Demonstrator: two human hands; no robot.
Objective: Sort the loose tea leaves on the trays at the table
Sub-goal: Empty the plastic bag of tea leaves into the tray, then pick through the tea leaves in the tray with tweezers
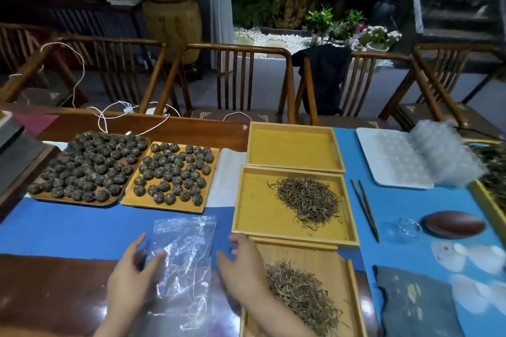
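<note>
1. I saw three yellow wooden trays lined up from far to near on the right half of the worktop point(82, 230), which wore a blue cloth.
2. The far tray point(294, 146) held nothing.
3. The middle tray point(257, 208) carried a heap of loose tea leaves point(308, 200) toward its right side.
4. The near tray point(328, 257) carried a second heap of leaves point(298, 295), spread across its middle.
5. To the left, a dark round-cornered tray point(115, 201) and a yellow tray point(205, 201) just beside it were each filled with dark rolled tea balls point(172, 169).
6. A clear plastic bag point(183, 262) lay flat on the worktop between my two hands.
7. My left hand point(131, 273) rested at the bag's left edge, its grip loose, fingers relaxed and lightly touching the plastic, clasping nothing.
8. My right hand point(241, 268) hovered at the bag's right edge, over the near tray's left rim, its grip also loose with fingers spread and nothing held.
9. The near heap of leaves sat just right of my right hand; the middle heap lay farther off, beyond it.
10. Right of the trays lay a pair of dark tongs point(365, 210), a white moulded tray point(394, 159) and a dark oval dish point(454, 224).
</note>
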